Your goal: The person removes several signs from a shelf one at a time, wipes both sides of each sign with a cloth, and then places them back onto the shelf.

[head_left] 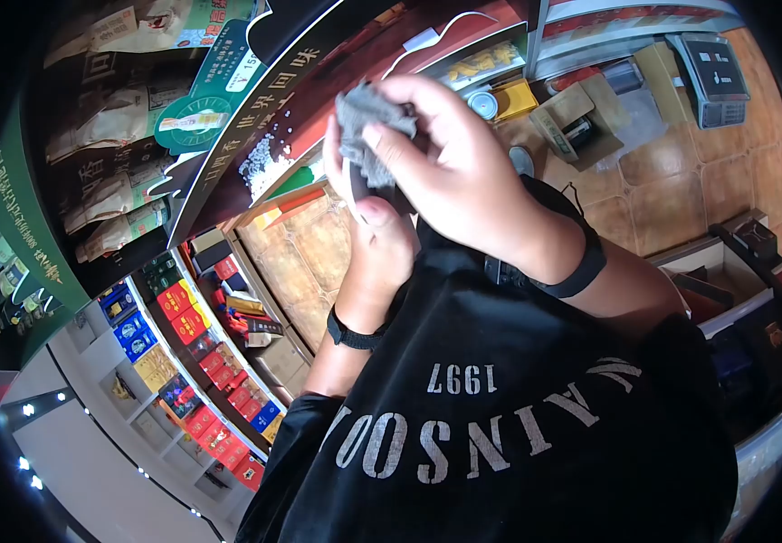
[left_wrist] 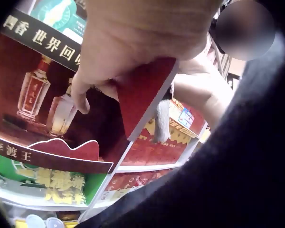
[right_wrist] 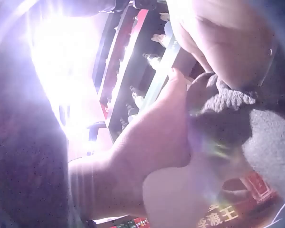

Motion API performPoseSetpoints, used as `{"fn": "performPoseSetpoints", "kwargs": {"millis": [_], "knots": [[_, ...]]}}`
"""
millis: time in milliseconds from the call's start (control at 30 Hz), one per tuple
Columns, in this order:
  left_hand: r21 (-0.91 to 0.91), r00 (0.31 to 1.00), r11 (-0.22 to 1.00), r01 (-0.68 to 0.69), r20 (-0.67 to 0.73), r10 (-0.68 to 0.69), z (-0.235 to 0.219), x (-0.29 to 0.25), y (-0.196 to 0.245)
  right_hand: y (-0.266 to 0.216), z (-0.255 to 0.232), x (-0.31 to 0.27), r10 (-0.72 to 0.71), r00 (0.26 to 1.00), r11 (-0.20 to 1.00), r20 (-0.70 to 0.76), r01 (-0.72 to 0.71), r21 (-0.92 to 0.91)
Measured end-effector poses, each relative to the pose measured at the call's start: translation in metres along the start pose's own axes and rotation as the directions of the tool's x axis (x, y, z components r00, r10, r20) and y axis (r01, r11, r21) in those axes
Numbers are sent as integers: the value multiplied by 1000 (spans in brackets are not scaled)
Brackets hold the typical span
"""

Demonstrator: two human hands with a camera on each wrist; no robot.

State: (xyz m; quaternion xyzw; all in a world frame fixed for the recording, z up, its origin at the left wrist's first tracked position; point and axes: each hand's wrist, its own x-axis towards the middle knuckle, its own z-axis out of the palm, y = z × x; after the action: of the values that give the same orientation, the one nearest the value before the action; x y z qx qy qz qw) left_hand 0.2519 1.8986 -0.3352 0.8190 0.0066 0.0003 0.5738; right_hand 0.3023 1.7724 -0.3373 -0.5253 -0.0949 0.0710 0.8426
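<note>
Far left curves a big red-and-black printed cardboard display panel (head_left: pixel 305 72). Just nearer, the left hand (head_left: pixel 380 242) grips a flat-sided dark-red object (left_wrist: pixel 145 95), while the right hand (head_left: pixel 454 163) pinches a crumpled grey fabric cloth (head_left: pixel 364 107) over it.

The head view looks down on left hand (head_left: pixel 380 240) and right hand (head_left: pixel 445 149). Wrist views look closely past them; the right shares both.

There are two hands (head_left: pixel 450 149) (head_left: pixel 382 244), two wristbands (head_left: pixel 583 271) (head_left: pixel 353 336), one cloth (head_left: pixel 368 131), one red-sided item (left_wrist: pixel 141 95).

An open cardboard box (head_left: pixel 550 119) sits on the brown tiled floor (head_left: pixel 658 185).
</note>
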Motion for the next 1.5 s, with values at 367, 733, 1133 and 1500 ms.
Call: {"fn": "performPoseSetpoints", "kwargs": {"millis": [367, 733, 1133, 1500], "knots": [[13, 975, 990, 141, -175, -137, -19, 5, 3, 10, -16, -23, -198, 820, 570, 537, 541, -618], [-9, 959, 966, 260, 118, -257, -31, -11, -3, 33, -32, -3, -238, 900, 539, 365, 435, -721], [114, 855, 872, 476, -290, -429, -49, -29, -18, 47, -62, 3, 562, 686, 723, 461, -678, 128], [-311, 978, 937, 157, 179, -105, -72, 2, -9, 45, -74, 18, 342, 718, 910, 606, -414, -22]]}}
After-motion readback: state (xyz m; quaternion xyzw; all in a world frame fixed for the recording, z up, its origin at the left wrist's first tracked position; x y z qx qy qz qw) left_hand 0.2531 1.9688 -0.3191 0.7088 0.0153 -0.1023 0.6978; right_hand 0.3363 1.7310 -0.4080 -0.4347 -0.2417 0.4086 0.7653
